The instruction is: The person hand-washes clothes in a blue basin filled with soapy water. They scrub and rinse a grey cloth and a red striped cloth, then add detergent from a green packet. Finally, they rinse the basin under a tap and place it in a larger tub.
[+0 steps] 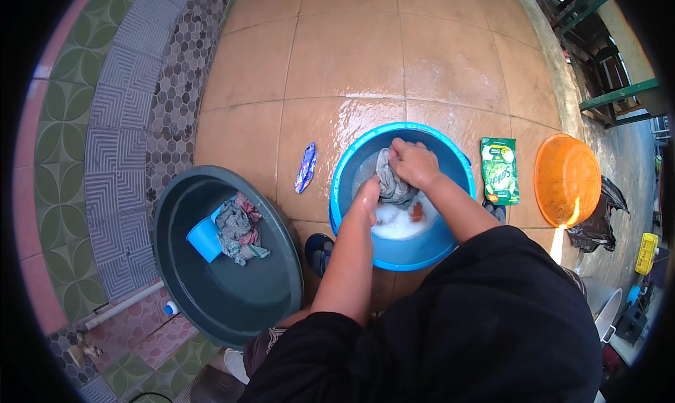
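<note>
A blue plastic bucket [459,177] stands before me with water and white suds [393,223] in it. Inside it, a wet grey cloth [393,184] is bunched up between my hands. My right hand [415,163] grips the cloth's upper part, fingers curled over it. Lower and to the left, my left hand [370,192] holds the cloth's left edge; most of its fingers are hidden from view. An orange-brown patch [417,212] shows among the suds; what it is I cannot tell.
To the left, a large dark grey tub [237,292] holds a light-blue plastic dipper [204,239] and crumpled checked cloths [240,229]. A blue-purple sachet [306,168] and a green Sunlight packet [499,171] flank the bucket on wet tiles. Further right are an orange basin [567,179] and a black plastic bag [596,234].
</note>
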`<state>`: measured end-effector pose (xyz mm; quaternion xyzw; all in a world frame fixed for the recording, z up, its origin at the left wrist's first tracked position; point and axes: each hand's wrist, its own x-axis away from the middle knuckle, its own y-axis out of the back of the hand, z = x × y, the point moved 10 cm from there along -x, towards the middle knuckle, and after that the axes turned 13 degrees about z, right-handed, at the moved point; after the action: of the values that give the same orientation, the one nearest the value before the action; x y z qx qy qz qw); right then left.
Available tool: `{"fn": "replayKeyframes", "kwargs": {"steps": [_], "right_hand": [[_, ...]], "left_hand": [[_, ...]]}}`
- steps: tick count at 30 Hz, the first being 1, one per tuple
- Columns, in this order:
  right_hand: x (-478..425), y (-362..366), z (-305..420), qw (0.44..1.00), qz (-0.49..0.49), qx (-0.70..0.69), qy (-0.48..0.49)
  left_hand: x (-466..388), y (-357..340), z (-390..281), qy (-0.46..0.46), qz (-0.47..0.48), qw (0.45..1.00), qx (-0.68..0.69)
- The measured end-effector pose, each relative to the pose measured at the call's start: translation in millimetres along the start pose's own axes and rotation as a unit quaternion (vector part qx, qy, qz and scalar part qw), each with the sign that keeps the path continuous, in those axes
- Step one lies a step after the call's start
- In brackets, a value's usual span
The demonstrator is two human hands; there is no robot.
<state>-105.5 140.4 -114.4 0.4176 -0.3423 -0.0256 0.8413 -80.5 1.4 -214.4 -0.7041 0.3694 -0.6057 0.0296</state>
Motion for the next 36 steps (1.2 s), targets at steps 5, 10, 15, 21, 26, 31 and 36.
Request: {"fn": "replayKeyframes", "kwargs": {"steps": [5, 10, 15, 21, 26, 31, 36], "right_hand": [[-25.9, -122.0, -40.8, 0.951, 0.28, 0.122, -0.048], [-34.8, -117.7, -43.1, 0.98, 0.194, 0.026, -0.033], [64.7, -11.5, 57.4, 0.953, 0.112, -0.152, 0.238], [199.5, 54.9, 109.3, 0.921, 0.044, -0.044, 0.385], [242.5, 126.5, 105.1, 0.896, -0.088, -0.188, 0.393], [201.3, 173.0, 31.8, 0.773, -0.197, -0.529, 0.288], [95.9, 93.4, 0.6, 0.71, -0.108, -0.645, 0.26]], "left_hand": [[3.0, 4.9, -0.1, 0.021, -0.1, 0.993, -0.056], [12.1, -25.7, 11.5, 0.051, 0.014, 0.99, 0.131], [18.6, -49.7, -7.2, -0.029, 0.138, 0.965, 0.219], [43.7, -89.6, -48.1, -0.163, 0.264, 0.901, 0.302], [75.7, -109.8, -64.6, -0.197, 0.229, 0.922, 0.24], [160.8, -154.7, -45.7, -0.133, 0.257, 0.955, 0.059], [206.6, -188.3, -27.3, -0.126, 0.34, 0.932, -0.006]]}}
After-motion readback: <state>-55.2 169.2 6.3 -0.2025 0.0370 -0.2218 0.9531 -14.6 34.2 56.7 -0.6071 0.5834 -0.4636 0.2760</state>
